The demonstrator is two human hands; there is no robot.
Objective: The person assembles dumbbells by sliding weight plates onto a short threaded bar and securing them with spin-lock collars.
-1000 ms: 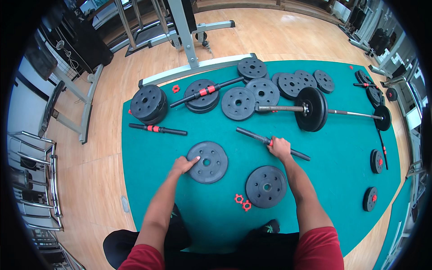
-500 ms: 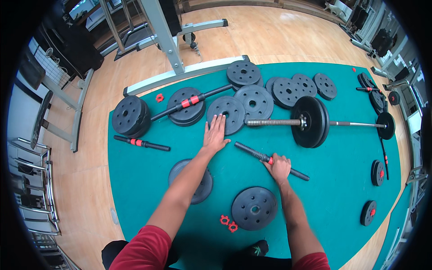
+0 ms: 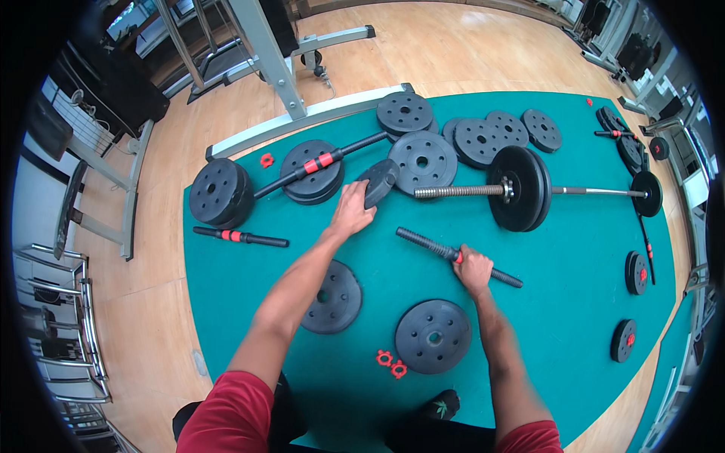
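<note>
My left hand [image 3: 353, 212] grips the edge of a black weight plate [image 3: 380, 181], which is tilted up off the mat beside another flat plate [image 3: 422, 163]. My fingers are partly hidden behind it. My right hand [image 3: 473, 271] is closed round a threaded dumbbell bar [image 3: 427, 244] with a red grip section, slanting over the mat. Nearer to me lie one plate [image 3: 333, 298] partly covered by my left forearm and another plate [image 3: 433, 337]. Two red star-shaped collar nuts [image 3: 385, 358] sit at that plate's left.
A loaded barbell [image 3: 604, 190] lies at the right on the green mat [image 3: 559, 325]. Stacked plates [image 3: 219, 192] and a short bar [image 3: 240, 237] are at the left, with a long bar [image 3: 321, 163] across more plates. A grey machine frame [image 3: 310, 117] borders the far edge.
My left hand lay flat on the plate; now it holds the plate's edge and has tipped it up. My right hand keeps its hold on the dumbbell bar. The view has shifted slightly.
</note>
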